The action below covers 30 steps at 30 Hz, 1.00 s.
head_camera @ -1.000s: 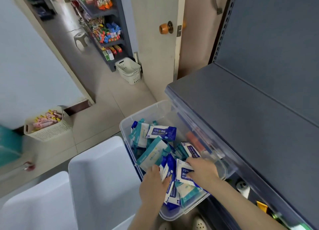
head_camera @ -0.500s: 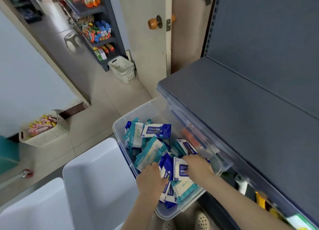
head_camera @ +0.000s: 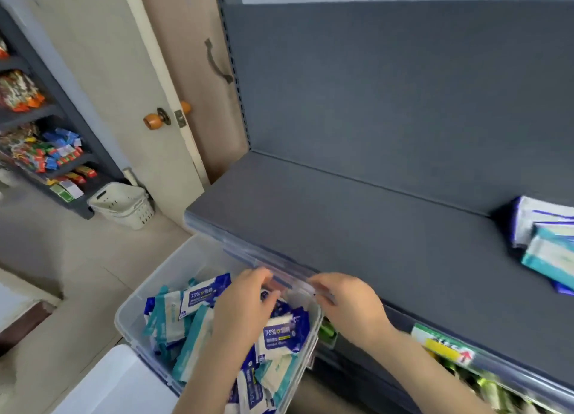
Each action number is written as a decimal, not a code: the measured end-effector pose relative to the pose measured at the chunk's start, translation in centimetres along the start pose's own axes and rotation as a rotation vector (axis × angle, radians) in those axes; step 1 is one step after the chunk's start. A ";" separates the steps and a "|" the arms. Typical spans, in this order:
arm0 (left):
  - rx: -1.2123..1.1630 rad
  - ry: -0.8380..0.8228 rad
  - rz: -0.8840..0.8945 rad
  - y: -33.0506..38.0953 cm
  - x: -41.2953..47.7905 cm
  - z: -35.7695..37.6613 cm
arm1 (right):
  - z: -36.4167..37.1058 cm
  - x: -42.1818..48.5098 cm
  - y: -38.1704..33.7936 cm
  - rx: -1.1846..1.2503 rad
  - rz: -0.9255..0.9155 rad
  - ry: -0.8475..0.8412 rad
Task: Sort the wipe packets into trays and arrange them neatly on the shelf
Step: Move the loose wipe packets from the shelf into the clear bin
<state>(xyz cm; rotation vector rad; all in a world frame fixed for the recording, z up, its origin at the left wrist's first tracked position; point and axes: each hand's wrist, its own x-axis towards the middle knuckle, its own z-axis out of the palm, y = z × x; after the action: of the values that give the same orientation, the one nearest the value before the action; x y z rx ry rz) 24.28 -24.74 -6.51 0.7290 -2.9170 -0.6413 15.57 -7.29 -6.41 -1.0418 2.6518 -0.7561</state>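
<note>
A clear plastic bin (head_camera: 130, 308) on the floor holds several wipe packets, some blue and white (head_camera: 202, 295), some teal and white (head_camera: 192, 345). My left hand (head_camera: 245, 308) hovers over the bin's right half with fingers curled, above a blue packet (head_camera: 285, 333). My right hand (head_camera: 351, 305) is at the front edge of the grey shelf (head_camera: 341, 227), fingers bent down toward the bin. Both hands are blurred, and what they hold cannot be made out. A few packets (head_camera: 546, 236) lie on the shelf at the far right. A white tray (head_camera: 118, 385) sits beside the bin.
A door with an orange knob (head_camera: 152, 120) stands behind the bin. A white basket (head_camera: 124, 205) sits on the floor by a dark rack of snacks (head_camera: 46, 153). Goods fill the lower shelf (head_camera: 466, 370) under my right arm.
The view tilted up toward the shelf, showing the packets at its right. Both hands rose from deep in the pile to the bin's far rim by the shelf edge.
</note>
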 end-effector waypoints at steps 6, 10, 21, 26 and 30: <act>-0.104 -0.064 0.365 11.0 2.1 1.3 | -8.3 -6.9 7.9 -0.028 0.277 0.198; -0.120 -0.173 0.522 19.3 2.1 4.2 | -13.9 -12.0 14.7 -0.068 0.465 0.331; -0.034 -0.329 0.731 40.7 2.5 12.7 | -25.0 -22.1 31.0 -0.157 0.693 0.387; 0.052 -0.281 0.750 46.3 3.2 16.0 | -27.6 -23.6 36.3 -0.217 0.685 0.301; 0.147 -0.233 0.736 48.4 3.8 18.1 | -29.0 -23.4 39.7 -0.265 0.631 0.206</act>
<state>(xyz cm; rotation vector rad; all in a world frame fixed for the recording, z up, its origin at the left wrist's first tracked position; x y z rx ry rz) -3.15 19.13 -3.20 -0.4528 -3.1160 -0.4432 -0.54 44.58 -2.70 -0.1232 3.0464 -0.3961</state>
